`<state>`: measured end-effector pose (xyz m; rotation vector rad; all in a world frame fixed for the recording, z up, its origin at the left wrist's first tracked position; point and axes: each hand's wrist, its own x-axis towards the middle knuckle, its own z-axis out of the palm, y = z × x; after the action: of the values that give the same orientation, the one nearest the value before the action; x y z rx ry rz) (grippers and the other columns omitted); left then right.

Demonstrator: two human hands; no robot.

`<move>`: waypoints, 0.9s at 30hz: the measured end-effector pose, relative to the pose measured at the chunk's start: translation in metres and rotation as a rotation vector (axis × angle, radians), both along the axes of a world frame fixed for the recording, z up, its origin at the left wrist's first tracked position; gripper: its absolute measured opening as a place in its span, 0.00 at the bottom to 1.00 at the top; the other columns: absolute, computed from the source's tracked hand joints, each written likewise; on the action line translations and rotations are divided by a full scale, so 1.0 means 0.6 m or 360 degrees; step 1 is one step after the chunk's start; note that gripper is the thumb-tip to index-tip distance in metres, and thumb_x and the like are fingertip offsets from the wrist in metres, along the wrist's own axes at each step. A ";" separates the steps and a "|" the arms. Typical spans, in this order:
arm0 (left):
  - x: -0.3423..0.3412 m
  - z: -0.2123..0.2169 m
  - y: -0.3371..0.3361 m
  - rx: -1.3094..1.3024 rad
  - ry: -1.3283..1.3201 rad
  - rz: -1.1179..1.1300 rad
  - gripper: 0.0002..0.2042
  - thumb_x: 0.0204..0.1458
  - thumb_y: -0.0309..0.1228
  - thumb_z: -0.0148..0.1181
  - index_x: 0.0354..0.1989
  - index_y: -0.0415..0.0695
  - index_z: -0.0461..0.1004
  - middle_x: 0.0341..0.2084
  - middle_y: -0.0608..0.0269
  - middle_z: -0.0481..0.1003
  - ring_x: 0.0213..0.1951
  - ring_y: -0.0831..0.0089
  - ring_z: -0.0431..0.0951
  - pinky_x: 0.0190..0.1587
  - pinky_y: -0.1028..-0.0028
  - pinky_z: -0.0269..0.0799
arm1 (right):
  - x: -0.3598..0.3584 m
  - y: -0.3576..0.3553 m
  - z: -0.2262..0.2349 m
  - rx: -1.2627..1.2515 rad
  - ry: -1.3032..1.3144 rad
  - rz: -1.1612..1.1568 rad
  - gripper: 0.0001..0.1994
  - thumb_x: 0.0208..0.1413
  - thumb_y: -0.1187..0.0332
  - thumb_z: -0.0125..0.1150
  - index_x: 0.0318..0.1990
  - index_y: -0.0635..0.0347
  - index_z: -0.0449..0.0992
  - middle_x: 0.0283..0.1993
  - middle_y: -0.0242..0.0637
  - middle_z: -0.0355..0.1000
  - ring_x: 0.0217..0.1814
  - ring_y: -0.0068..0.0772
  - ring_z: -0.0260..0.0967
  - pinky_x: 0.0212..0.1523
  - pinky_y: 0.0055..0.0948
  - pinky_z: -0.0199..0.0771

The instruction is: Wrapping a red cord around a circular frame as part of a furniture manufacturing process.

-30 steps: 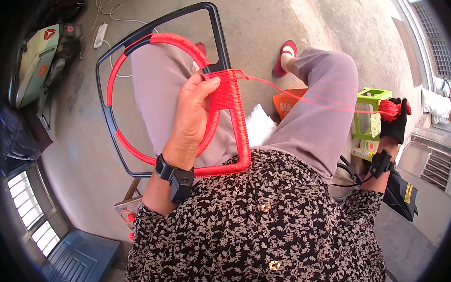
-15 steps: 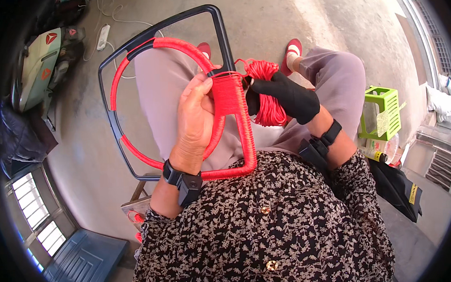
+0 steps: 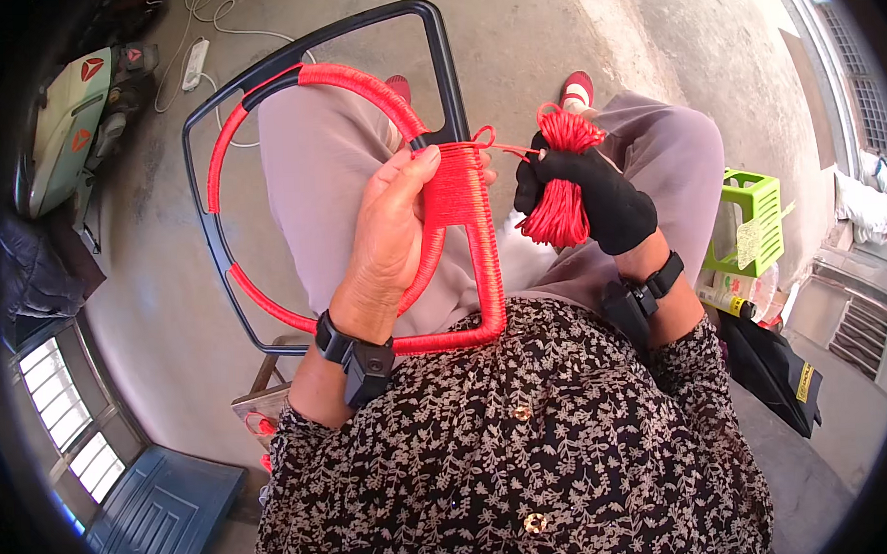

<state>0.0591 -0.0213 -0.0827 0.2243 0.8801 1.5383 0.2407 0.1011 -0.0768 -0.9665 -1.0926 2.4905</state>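
A black frame [image 3: 198, 178] with a ring inside it rests over my lap, partly wrapped in red cord [image 3: 448, 194]. My left hand [image 3: 388, 215] grips the wrapped section beside the ring, thumb on top and fingers behind. In a black fingerless glove, my right hand [image 3: 597, 193] is closed around a bundle of red cord [image 3: 561, 214], to the right of the frame and apart from it. A strand runs from the bundle to the frame's wrapped edge, with a small loop standing up there.
A green plastic stool [image 3: 749, 222] stands at the right, with a black bag [image 3: 774, 373] nearer me. On the floor at far left lies a white power strip [image 3: 195, 66] with its cable. A green and white machine [image 3: 72, 134] stands left, and a blue panel [image 3: 164, 516] lower left.
My right hand has moved right, away from the frame, with the cord bundle. The strand between them now shows stretched out. My left hand keeps its hold, and the frame has shifted slightly.
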 end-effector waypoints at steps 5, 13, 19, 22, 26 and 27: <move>0.003 0.003 0.004 0.0006 -0.0101 0.0008 0.14 0.61 0.31 0.47 0.45 0.32 0.70 0.38 0.52 0.77 0.41 0.64 0.79 0.48 0.69 0.74 | 0.008 -0.001 -0.011 0.0086 -0.0017 0.0067 0.10 0.55 0.67 0.55 0.37 0.66 0.70 0.32 0.41 0.73 0.34 0.33 0.74 0.37 0.31 0.75; 0.000 -0.002 0.001 0.0021 -0.0034 0.0015 0.14 0.60 0.32 0.48 0.46 0.32 0.69 0.40 0.50 0.76 0.41 0.63 0.79 0.48 0.68 0.74 | 0.029 0.000 0.010 -0.0164 0.0271 -0.0459 0.11 0.56 0.66 0.54 0.43 0.62 0.69 0.47 0.50 0.73 0.47 0.45 0.72 0.44 0.34 0.75; 0.008 0.001 -0.001 0.0002 -0.0017 -0.0046 0.14 0.61 0.31 0.47 0.48 0.33 0.69 0.40 0.50 0.76 0.42 0.63 0.78 0.49 0.67 0.74 | 0.002 0.007 -0.002 -0.0208 0.0823 -0.0533 0.12 0.62 0.61 0.50 0.44 0.60 0.68 0.39 0.39 0.71 0.49 0.45 0.69 0.46 0.36 0.74; 0.009 0.000 -0.007 0.0018 -0.0007 -0.0022 0.13 0.61 0.31 0.46 0.47 0.34 0.69 0.39 0.52 0.77 0.41 0.66 0.78 0.49 0.68 0.73 | -0.008 0.022 -0.016 -0.0391 0.1025 -0.0520 0.09 0.62 0.63 0.50 0.41 0.59 0.67 0.33 0.35 0.68 0.45 0.40 0.70 0.44 0.35 0.73; 0.016 -0.007 -0.016 -0.0066 0.0087 0.0088 0.12 0.63 0.32 0.48 0.43 0.35 0.72 0.35 0.62 0.77 0.37 0.78 0.77 0.44 0.78 0.72 | -0.007 0.028 -0.026 -0.0459 0.0859 -0.0554 0.08 0.63 0.64 0.49 0.40 0.59 0.67 0.32 0.34 0.67 0.42 0.38 0.69 0.43 0.34 0.73; 0.015 -0.009 -0.017 -0.0056 0.0088 0.0094 0.12 0.63 0.32 0.48 0.43 0.35 0.72 0.35 0.62 0.77 0.37 0.78 0.77 0.44 0.78 0.72 | -0.007 0.028 -0.027 -0.0431 0.0791 -0.0581 0.08 0.62 0.64 0.50 0.39 0.59 0.68 0.32 0.34 0.67 0.42 0.38 0.69 0.43 0.34 0.73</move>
<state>0.0683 -0.0315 -0.0879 0.2179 0.9641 1.5761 0.2367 0.1180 -0.0932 -0.4959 -0.3949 2.4063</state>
